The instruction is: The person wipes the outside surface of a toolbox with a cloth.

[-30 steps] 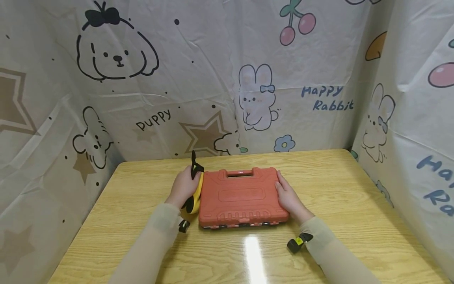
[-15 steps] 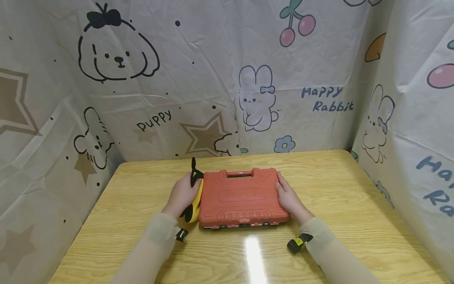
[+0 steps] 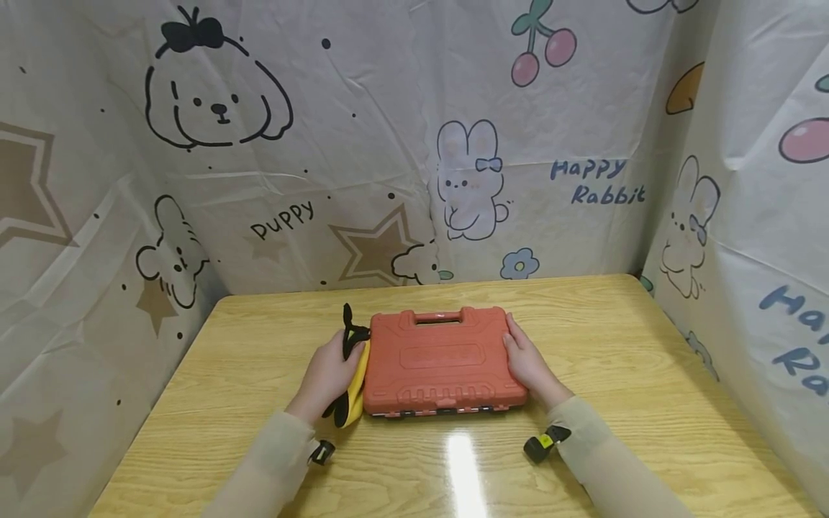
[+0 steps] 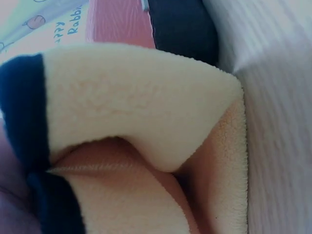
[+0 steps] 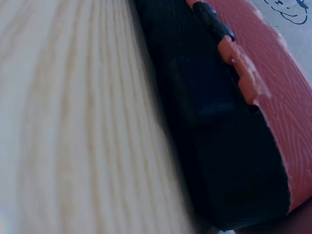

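Head view: the wooden surface (image 3: 615,345) carries a closed orange case (image 3: 443,360) at frame centre. The right hand (image 3: 527,360) rests flat-fingered on its right edge; the left hand (image 3: 327,374) grips a yellow-black cloth (image 3: 355,385) beside its left edge.

I read "Puppy" in black on the white cartoon-printed backdrop sheet (image 3: 388,144), far left of centre. "Happy Rabbit" stands in blue on it, far right. The right-hand sheet's blue letters are cut off. The orange plastic case's (image 3: 443,360) embossed panel is illegible.
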The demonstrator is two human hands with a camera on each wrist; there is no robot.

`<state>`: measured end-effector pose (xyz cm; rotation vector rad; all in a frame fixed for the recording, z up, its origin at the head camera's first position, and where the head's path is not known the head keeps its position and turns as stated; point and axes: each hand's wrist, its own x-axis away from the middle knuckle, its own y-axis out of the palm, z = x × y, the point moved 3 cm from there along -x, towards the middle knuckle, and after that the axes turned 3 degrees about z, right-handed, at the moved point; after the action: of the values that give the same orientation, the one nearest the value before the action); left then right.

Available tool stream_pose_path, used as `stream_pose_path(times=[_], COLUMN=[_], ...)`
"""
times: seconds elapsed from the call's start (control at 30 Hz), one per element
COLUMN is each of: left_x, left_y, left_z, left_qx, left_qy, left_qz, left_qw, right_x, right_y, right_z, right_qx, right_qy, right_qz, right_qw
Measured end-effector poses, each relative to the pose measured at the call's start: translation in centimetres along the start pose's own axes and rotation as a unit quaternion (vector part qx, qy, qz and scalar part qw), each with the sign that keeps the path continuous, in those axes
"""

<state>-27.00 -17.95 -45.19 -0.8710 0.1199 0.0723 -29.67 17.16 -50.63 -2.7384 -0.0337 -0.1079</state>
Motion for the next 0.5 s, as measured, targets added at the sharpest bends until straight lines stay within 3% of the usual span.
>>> stream_pose_path(times=[0.5], left_x=[2.2], left_y=[-0.3], left_z=[-0.3], left_qx=[0.000], left_qy=[0.006], left_qz=[-0.021], left_qw=[0.9998], right_x=[0.0], right_y=[0.0], right_z=[-0.2], right_qx=[-0.001], right_qy=[0.000], right_qz=[-0.001], right_qw=[1.000])
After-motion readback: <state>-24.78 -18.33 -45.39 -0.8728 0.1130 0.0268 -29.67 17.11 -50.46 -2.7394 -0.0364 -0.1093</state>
